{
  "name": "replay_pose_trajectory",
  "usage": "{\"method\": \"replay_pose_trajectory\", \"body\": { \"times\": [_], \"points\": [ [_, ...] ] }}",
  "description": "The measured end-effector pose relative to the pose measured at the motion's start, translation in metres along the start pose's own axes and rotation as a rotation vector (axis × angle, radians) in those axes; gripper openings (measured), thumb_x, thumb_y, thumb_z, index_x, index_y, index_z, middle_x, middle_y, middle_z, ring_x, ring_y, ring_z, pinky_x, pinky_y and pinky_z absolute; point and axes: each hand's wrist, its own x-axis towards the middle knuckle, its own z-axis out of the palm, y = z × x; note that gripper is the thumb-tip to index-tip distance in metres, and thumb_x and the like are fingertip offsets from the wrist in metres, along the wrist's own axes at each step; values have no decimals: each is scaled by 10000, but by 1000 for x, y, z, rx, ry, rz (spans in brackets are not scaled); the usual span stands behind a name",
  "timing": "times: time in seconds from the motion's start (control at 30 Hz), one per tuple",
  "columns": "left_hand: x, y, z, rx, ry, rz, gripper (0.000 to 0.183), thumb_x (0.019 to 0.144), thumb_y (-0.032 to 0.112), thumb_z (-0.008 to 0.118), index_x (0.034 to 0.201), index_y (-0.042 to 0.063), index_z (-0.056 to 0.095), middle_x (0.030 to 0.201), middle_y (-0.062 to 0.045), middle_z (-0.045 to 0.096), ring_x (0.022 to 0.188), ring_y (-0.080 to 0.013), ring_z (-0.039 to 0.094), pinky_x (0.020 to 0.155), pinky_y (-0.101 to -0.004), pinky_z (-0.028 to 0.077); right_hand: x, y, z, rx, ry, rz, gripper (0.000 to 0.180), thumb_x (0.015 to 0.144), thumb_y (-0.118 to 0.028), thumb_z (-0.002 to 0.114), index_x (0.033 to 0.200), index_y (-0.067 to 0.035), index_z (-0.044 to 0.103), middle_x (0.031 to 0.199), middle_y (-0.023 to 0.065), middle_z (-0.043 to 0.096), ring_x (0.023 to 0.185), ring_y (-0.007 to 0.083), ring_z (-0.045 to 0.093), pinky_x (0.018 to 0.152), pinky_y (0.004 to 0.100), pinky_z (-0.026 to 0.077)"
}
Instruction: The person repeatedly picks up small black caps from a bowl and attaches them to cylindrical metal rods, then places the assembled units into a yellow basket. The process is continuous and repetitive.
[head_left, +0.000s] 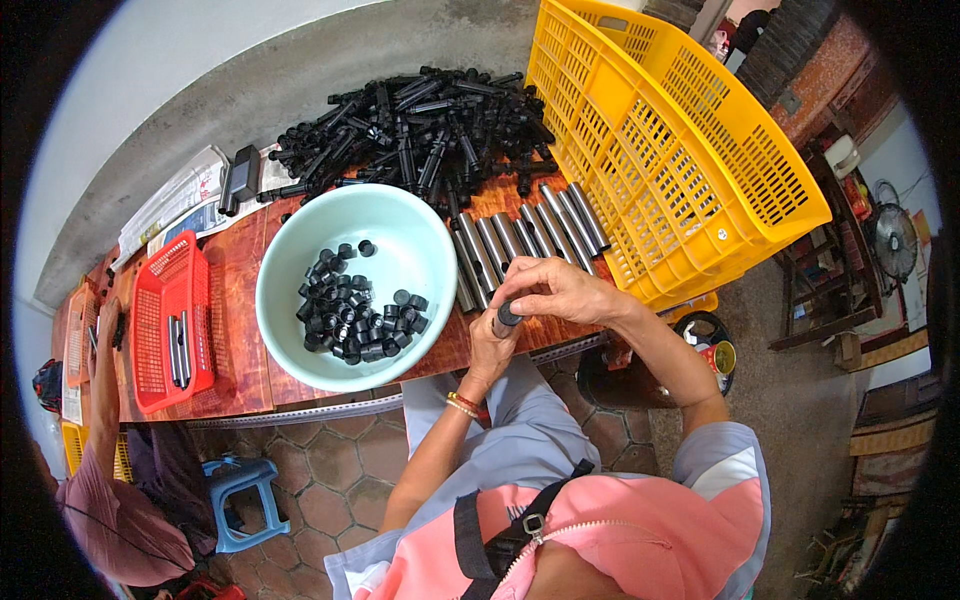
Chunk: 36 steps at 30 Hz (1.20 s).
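Observation:
My left hand (491, 351) grips a metal tube (501, 328) whose end points up towards me. On that end sits a round black cap (511, 313), and the thumb and fingers of my right hand (561, 289) are around it. Most of the tube is hidden in my left hand. Just beyond my hands, a row of shiny metal tubes (501, 234) lies side by side on the wooden table (238, 315). To the left stands a pale blue basin (409, 225) with many loose black caps (341, 315) in it.
Black tubular parts (420, 127) are heaped against the wall. A tall yellow crate (637, 150) borders the tubes on the right. Leftward are a red basket (169, 292) holding metal tubes, and a co-worker's arm (105, 397). A blue stool (247, 502) stands on the floor.

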Motion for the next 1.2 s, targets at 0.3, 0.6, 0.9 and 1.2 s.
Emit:
{"method": "replay_pose_trajectory", "body": {
  "times": [0.3,0.6,0.9,1.2],
  "points": [
    [-1,-1,0,38,-12,-10,198,819,128,654,936,-16,586,778,-83,632,692,-154,601,635,-300,489,0,-8,5,-198,71,23,217,809,-130,586,964,1,661,837,109,534,827,233,554,768,324,443],
    [1,1,-2,26,-42,-17,276,774,187,667,948,-1,562,783,-172,600,736,-371,612,604,-390,473,-11,-23,19,-525,177,-74,325,756,-207,689,981,9,600,863,122,494,783,277,549,695,349,459],
    [0,0,-4,7,-50,19,277,772,167,694,947,-5,565,819,-156,627,749,-322,631,628,-356,485,-4,-31,10,-552,13,-176,279,749,-100,640,985,39,581,903,149,475,844,323,546,745,392,457],
    [1,7,-5,46,-49,16,257,787,154,690,919,-24,559,802,-141,637,749,-275,645,632,-347,485,0,-36,2,-660,-116,-213,300,744,-92,631,1015,24,577,920,132,480,912,289,524,799,382,442]
  ]
}}
